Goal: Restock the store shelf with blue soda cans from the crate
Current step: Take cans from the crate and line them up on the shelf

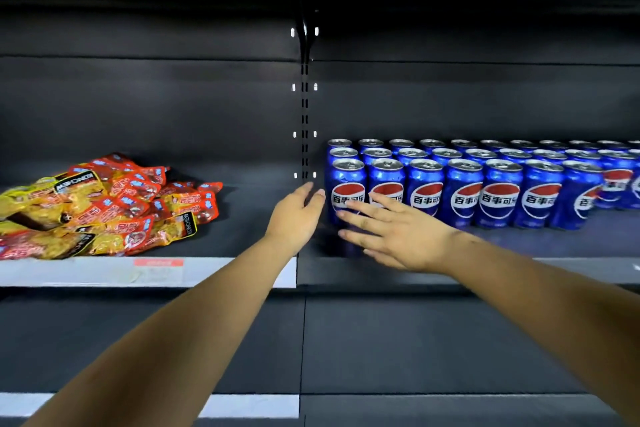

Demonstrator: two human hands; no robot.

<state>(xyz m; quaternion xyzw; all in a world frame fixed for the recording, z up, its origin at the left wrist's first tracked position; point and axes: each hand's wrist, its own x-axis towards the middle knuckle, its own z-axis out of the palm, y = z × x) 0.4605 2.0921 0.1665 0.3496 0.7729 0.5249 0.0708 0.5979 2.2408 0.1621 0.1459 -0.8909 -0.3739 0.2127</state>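
Observation:
Several blue soda cans [464, 194] stand upright in three rows on the dark shelf [519, 243], running from the centre upright to the right edge. My left hand [296, 215] is stretched out with straight fingers just left of the leftmost front can [348, 184], and I cannot tell whether it touches the can. In front of the two leftmost front cans my right hand [398, 234] is spread flat, fingers pointing left. Neither hand holds anything. The crate is out of view.
A heap of red and yellow snack packets [104, 208] lies on the left shelf section with a white price strip [149, 272]. A slotted metal upright [304, 114] divides the two sections. Another shelf sits overhead, another below.

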